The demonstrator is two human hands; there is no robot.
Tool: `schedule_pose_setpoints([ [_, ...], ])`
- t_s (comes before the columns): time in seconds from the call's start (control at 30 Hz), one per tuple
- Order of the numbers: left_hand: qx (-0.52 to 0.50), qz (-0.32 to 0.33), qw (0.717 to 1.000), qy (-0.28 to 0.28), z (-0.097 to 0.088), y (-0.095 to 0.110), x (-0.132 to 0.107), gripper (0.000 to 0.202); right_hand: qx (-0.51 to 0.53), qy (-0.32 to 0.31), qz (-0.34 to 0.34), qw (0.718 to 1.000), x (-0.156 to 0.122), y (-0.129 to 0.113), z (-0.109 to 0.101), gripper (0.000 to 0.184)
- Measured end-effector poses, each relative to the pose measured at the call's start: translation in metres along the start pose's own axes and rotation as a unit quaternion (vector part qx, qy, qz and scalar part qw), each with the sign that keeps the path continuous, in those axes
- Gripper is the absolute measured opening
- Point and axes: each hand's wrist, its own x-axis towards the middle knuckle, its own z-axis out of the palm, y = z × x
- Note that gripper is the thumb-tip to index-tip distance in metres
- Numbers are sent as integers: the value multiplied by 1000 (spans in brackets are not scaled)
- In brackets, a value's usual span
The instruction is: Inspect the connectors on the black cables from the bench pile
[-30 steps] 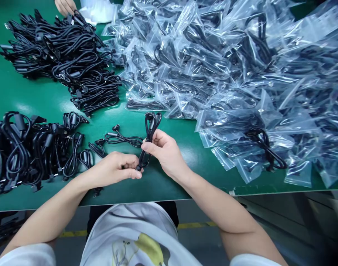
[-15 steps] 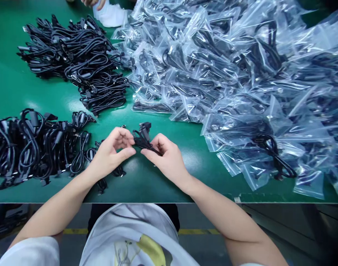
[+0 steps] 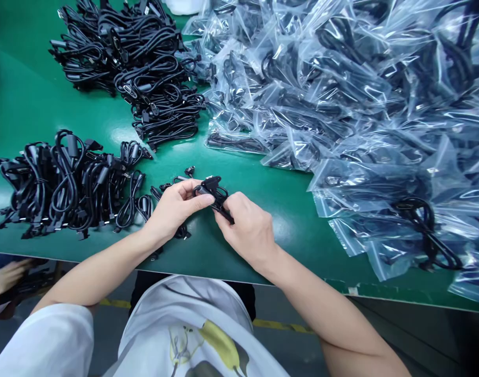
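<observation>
Rolled inward since the earlier frame, the left hand (image 3: 175, 207) is now pressed closer to the black cable bundle (image 3: 215, 193), going by the head view. Its connector (image 3: 210, 184) is pinched by the left hand, while a lower loop is gripped by the right hand (image 3: 249, 230), so the bundle is held between both hands, over the green worktop (image 3: 35, 89). Main risk, imo: a loop could be snagged on the stray cable (image 3: 182, 232) by the left wrist if it's pulled loose, or dropped toward the coiled cable pile (image 3: 66, 183) if the grip is relaxed. Zip bags (image 3: 341, 104) are heaped off to the right.
</observation>
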Motion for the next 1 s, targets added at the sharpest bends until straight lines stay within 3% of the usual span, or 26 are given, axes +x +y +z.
schedule_pose_setpoints([
  [0.3,-49,2,998,-36,-3,2,1,36,27,-23,39,999,2,0,-1,19],
  [0.43,-44,18,997,-58,-3,1,2,35,110,-51,93,988,5,-1,-2,14],
  [0.5,-7,30,994,-105,-5,4,2,34,207,-94,141,963,9,1,-3,14],
  [0.57,60,48,983,-165,-11,11,2,33,325,-155,189,913,13,6,-6,16],
  [0.6,103,65,978,-169,-15,15,3,32,374,-167,212,888,15,10,-7,16],
  [0.67,194,124,969,-91,-26,23,6,30,412,-131,252,866,20,19,-10,14],
  [0.73,298,174,938,38,-36,27,11,30,377,-61,279,881,24,28,-11,13],
  [0.8,424,180,883,87,-44,27,16,33,313,-25,268,911,27,33,-8,12],
  [0.93,614,153,775,2,-48,19,21,45,140,-52,123,981,27,29,9,21],
  [1.0,627,161,762,-14,-49,15,22,47,49,-104,36,993,24,23,16,27],
])
